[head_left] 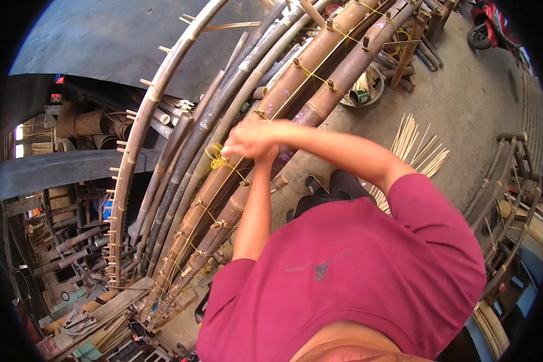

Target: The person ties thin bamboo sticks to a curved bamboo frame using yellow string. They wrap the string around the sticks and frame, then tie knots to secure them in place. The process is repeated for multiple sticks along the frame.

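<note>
Over the long bamboo poles my two hands meet and overlap. My right hand (247, 137) reaches across from the right with its fingers curled closed at a small bundle of yellow cord (215, 158). Coming up from below, my left hand (264, 155) lies mostly behind the right one, so its fingers are hidden. Beneath them run two thick brown bamboo poles (282, 90) side by side, with a dark gap between. Short wooden pegs (297, 62) stick out along the poles, and thin yellow cord (312, 73) zigzags from peg to peg.
A curved bamboo pole (140, 130) with pegs stands at the left, beside several grey poles (206, 111). Split bamboo sticks (413, 148) lie on the concrete floor (464, 96) at right. A round tub (377, 90) holds scraps. Part of a red motorcycle (495, 24) shows far right.
</note>
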Motion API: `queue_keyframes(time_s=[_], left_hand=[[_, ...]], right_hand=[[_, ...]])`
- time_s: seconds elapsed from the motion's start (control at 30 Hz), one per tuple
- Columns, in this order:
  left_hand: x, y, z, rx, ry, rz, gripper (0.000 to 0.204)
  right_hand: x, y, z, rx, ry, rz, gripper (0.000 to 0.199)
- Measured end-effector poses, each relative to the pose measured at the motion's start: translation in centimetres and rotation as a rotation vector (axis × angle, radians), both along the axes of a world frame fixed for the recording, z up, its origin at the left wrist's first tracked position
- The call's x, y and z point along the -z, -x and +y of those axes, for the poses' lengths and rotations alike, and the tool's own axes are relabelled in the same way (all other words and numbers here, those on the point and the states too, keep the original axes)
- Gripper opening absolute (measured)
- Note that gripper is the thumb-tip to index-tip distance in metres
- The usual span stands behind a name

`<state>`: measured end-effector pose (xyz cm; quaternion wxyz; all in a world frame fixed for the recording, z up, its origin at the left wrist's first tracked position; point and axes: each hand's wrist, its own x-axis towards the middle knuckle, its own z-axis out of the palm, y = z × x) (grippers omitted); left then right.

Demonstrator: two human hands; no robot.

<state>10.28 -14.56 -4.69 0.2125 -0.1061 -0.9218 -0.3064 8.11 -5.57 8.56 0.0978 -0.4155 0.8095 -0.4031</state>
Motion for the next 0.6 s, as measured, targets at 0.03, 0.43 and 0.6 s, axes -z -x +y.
queue_keyframes(time_s=[0.03, 0.43, 0.6], left_hand=[[-1.2, -0.4, 0.2, -0.023, -0.067, -0.14, 0.027], [-1.5, -0.7, -0.9, -0.14, -0.09, -0.465, 0.026], [-10.7, 6.0, 1.4, -0.026, -0.541, -0.318, 0.023]], right_hand=[[-0.7, 2.0, 0.9, 0.013, -0.355, 0.149, 0.043], [12.2, -7.8, 8.2, -0.012, 0.194, 0.21, 0.042], [13.1, -9.1, 6.4, 0.188, 0.024, 0.324, 0.042]])
